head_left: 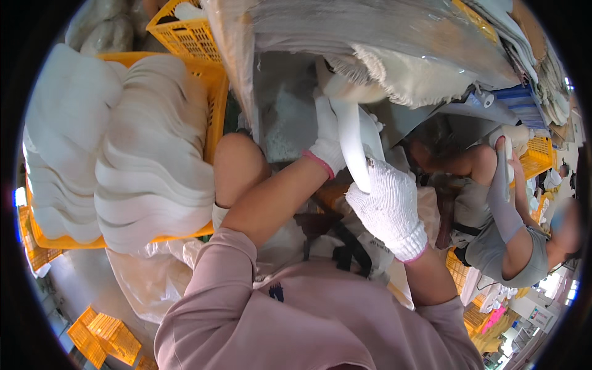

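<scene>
A white curved piece (353,139), long and narrow, is held between both gloved hands in front of the person's chest. The fingers of the right hand (387,206) are closed around its lower end; the fingers of the left hand (327,139) grip it higher, beside its upper part. Left of these fingers, an orange crate (214,92) carries stacks of white flat pieces (148,160). To the right, another person (499,222) sits near.
</scene>
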Demonstrator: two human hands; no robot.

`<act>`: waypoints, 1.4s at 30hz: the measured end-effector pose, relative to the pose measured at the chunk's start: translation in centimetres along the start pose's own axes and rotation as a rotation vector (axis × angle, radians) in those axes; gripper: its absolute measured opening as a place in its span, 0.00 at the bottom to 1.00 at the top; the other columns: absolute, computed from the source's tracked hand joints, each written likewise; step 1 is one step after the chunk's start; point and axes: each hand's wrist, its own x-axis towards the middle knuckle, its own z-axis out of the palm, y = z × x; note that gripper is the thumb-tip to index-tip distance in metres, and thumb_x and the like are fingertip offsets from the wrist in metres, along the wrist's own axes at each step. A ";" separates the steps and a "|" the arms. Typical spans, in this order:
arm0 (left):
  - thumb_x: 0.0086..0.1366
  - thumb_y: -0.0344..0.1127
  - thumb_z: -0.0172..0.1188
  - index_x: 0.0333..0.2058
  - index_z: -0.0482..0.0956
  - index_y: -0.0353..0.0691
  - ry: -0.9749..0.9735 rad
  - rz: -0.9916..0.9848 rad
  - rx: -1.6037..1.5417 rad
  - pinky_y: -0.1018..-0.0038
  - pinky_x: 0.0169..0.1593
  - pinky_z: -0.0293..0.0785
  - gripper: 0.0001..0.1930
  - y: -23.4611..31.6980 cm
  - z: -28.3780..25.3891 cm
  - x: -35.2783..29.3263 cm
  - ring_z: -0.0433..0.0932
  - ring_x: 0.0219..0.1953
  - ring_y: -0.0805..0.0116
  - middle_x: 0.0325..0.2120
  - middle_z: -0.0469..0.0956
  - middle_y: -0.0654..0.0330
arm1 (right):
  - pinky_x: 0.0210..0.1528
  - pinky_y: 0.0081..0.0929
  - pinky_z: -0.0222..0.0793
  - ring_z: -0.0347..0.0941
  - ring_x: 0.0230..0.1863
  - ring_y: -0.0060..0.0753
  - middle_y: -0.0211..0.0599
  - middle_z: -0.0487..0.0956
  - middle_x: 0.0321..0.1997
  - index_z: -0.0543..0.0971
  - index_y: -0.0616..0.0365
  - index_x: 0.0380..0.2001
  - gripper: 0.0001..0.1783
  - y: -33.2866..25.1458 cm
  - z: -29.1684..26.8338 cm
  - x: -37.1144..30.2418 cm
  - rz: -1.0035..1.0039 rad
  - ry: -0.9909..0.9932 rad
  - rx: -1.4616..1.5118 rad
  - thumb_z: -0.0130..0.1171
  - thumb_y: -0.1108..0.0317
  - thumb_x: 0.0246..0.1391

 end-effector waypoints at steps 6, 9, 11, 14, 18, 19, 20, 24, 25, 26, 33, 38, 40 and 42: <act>0.77 0.73 0.40 0.69 0.70 0.34 -0.386 -0.289 -0.262 0.44 0.74 0.67 0.45 -2.5 -1.2 -1.3 0.73 0.67 0.39 0.64 0.75 0.40 | 0.32 0.50 0.77 0.81 0.29 0.54 0.44 0.80 0.30 0.82 0.55 0.40 0.12 -2.0 -1.3 -3.3 0.082 -0.138 -0.129 0.64 0.63 0.54; 0.81 0.62 0.44 0.68 0.71 0.34 -0.252 -0.108 -0.030 0.49 0.72 0.71 0.36 -2.6 -2.7 -0.1 0.76 0.64 0.45 0.62 0.77 0.44 | 0.34 0.48 0.77 0.81 0.32 0.53 0.44 0.81 0.35 0.82 0.57 0.44 0.16 -2.7 -2.3 -2.3 0.009 -0.029 -0.166 0.66 0.63 0.54; 0.80 0.62 0.46 0.66 0.73 0.34 -0.071 -0.124 -0.163 0.53 0.69 0.75 0.35 -2.5 -3.7 0.3 0.79 0.61 0.49 0.59 0.80 0.48 | 0.35 0.48 0.78 0.81 0.33 0.52 0.45 0.81 0.36 0.83 0.57 0.47 0.18 -3.7 -2.7 -3.0 0.025 -0.072 -0.105 0.66 0.63 0.53; 0.81 0.60 0.47 0.66 0.72 0.37 -0.302 -0.048 -0.009 0.57 0.70 0.73 0.32 -2.7 -4.5 -0.1 0.77 0.62 0.54 0.61 0.78 0.51 | 0.36 0.49 0.78 0.81 0.35 0.52 0.45 0.81 0.37 0.83 0.58 0.50 0.21 -3.5 -2.5 -2.6 0.006 -0.099 -0.179 0.66 0.64 0.53; 0.84 0.54 0.45 0.66 0.72 0.44 -0.024 0.230 0.261 0.65 0.70 0.68 0.24 -2.7 -0.7 -4.2 0.73 0.61 0.62 0.61 0.76 0.57 | 0.37 0.45 0.78 0.81 0.34 0.53 0.44 0.82 0.35 0.85 0.59 0.47 0.19 -1.1 -1.2 -6.8 -0.153 -0.027 -0.075 0.68 0.69 0.50; 0.84 0.54 0.46 0.64 0.74 0.45 0.135 0.212 0.216 0.66 0.67 0.71 0.23 -2.8 1.0 -5.9 0.75 0.58 0.63 0.58 0.78 0.59 | 0.37 0.43 0.78 0.80 0.33 0.53 0.45 0.82 0.34 0.85 0.61 0.41 0.13 0.4 -0.6 -9.3 -0.099 0.068 -0.013 0.68 0.72 0.50; 0.84 0.55 0.47 0.61 0.76 0.47 0.230 0.103 0.327 0.67 0.64 0.73 0.22 -2.6 2.9 -7.9 0.77 0.54 0.65 0.55 0.80 0.61 | 0.34 0.45 0.74 0.77 0.29 0.58 0.48 0.79 0.28 0.82 0.64 0.35 0.08 2.2 0.0 -11.2 -0.059 0.164 0.188 0.67 0.76 0.49; 0.75 0.49 0.63 0.52 0.84 0.46 -0.064 0.646 1.917 0.64 0.54 0.83 0.16 4.7 7.1 -21.3 0.85 0.51 0.61 0.47 0.86 0.61 | 0.37 0.52 0.73 0.78 0.35 0.65 0.55 0.79 0.30 0.75 0.62 0.33 0.14 10.6 2.1 -24.0 0.487 0.177 -0.214 0.65 0.62 0.57; 0.70 0.42 0.67 0.51 0.86 0.47 -0.113 1.063 2.228 0.63 0.55 0.83 0.14 7.5 7.8 -24.3 0.85 0.53 0.58 0.47 0.86 0.58 | 0.45 0.51 0.77 0.82 0.42 0.63 0.57 0.83 0.37 0.80 0.64 0.38 0.18 12.5 2.7 -27.1 0.747 -0.016 -0.393 0.66 0.57 0.56; 0.68 0.39 0.67 0.51 0.86 0.47 0.098 0.800 2.537 0.62 0.54 0.83 0.14 10.5 8.2 -27.9 0.85 0.52 0.57 0.47 0.86 0.58 | 0.49 0.49 0.77 0.81 0.47 0.62 0.58 0.84 0.42 0.80 0.65 0.43 0.21 14.2 3.7 -29.6 0.692 -0.069 -0.321 0.67 0.56 0.57; 0.71 0.60 0.62 0.52 0.86 0.38 1.595 0.456 2.599 0.52 0.57 0.80 0.29 25.5 11.2 -32.7 0.83 0.54 0.44 0.50 0.85 0.46 | 0.47 0.43 0.78 0.81 0.45 0.52 0.48 0.83 0.39 0.82 0.65 0.60 0.22 13.7 7.5 -21.6 0.144 0.141 0.091 0.65 0.70 0.65; 0.70 0.63 0.58 0.58 0.82 0.40 1.625 0.357 2.407 0.54 0.62 0.76 0.33 24.6 12.9 -31.7 0.80 0.59 0.41 0.56 0.82 0.43 | 0.47 0.39 0.78 0.80 0.41 0.46 0.46 0.81 0.36 0.85 0.62 0.58 0.22 -1.4 5.3 -7.7 -0.195 0.036 0.361 0.68 0.75 0.60; 0.69 0.59 0.60 0.60 0.80 0.40 1.561 0.555 2.441 0.55 0.63 0.76 0.31 22.2 13.0 -33.2 0.79 0.59 0.42 0.56 0.81 0.44 | 0.48 0.36 0.77 0.79 0.40 0.40 0.44 0.81 0.41 0.84 0.64 0.60 0.24 -8.8 4.8 -2.9 -0.419 0.010 0.611 0.65 0.79 0.60; 0.68 0.55 0.63 0.61 0.79 0.39 1.432 0.716 2.544 0.56 0.62 0.76 0.31 19.6 12.9 -34.4 0.79 0.58 0.43 0.56 0.81 0.46 | 0.66 0.38 0.74 0.79 0.61 0.53 0.52 0.82 0.59 0.77 0.63 0.68 0.33 -15.5 5.1 2.8 -0.670 0.175 0.628 0.62 0.82 0.58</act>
